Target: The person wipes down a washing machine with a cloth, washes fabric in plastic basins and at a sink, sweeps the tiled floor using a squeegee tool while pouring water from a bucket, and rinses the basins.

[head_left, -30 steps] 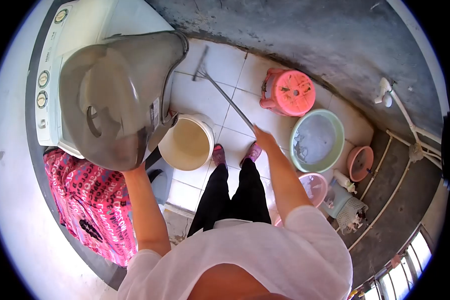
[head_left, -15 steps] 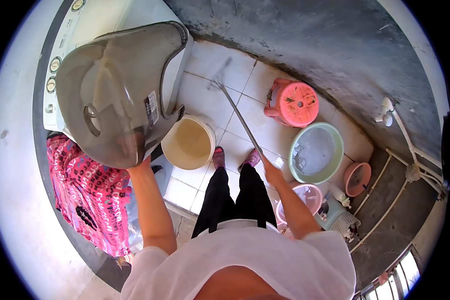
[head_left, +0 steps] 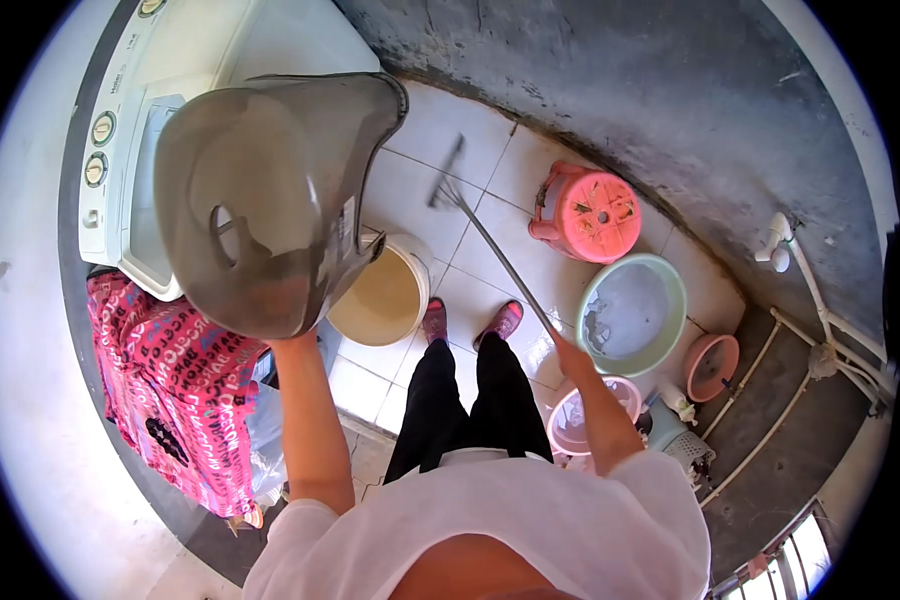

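My left hand (head_left: 292, 342) grips the near edge of a smoky see-through lid (head_left: 270, 180), its fingers partly hidden behind the plastic. The lid is raised and tilted beside the white washing machine (head_left: 300, 40), over the left part of a cream bucket (head_left: 405, 290) of cloudy water. In my right hand (head_left: 575, 360), closed around its near end, is a long thin metal rod (head_left: 510, 268). The rod slants over the tiles, and its far end splits into a blurred fork or crosspiece.
A pink stool (head_left: 598, 215) stands by the wall. Nearby are a green basin (head_left: 678, 310) with water, a pink basin (head_left: 632, 395) and a small orange basin (head_left: 712, 368). Pipes (head_left: 810, 270) run along the right wall. Pink printed cloth (head_left: 185, 390) hangs at left.
The lid has shifted right, off the machine's control side, exposing a tub opening. My right hand has moved right and slightly nearer my body with the rod.
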### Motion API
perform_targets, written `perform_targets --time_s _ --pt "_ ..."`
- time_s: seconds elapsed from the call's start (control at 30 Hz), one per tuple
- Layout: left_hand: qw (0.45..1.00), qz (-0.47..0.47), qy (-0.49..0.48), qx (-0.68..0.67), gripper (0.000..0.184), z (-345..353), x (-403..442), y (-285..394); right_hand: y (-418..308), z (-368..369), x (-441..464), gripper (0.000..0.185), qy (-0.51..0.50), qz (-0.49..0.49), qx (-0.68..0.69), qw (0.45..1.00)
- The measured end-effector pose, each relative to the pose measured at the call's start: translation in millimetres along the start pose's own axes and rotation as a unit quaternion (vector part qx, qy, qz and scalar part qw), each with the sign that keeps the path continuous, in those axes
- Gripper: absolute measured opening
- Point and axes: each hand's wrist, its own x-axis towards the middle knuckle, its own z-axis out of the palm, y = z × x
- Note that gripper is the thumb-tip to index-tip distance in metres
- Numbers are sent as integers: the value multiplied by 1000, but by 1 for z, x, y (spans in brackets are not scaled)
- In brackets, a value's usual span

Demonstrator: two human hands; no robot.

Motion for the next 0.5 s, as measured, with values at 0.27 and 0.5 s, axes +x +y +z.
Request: perform_targets --time_s 0.27,0.5 --pt "992 -12 70 -105 43 -10 15 -26 5 -9 -197 44 16 54 23 998" --pt "984 6 150 -98 40 -21 20 -38 -128 -91 71 52 70 -91 -13 993"
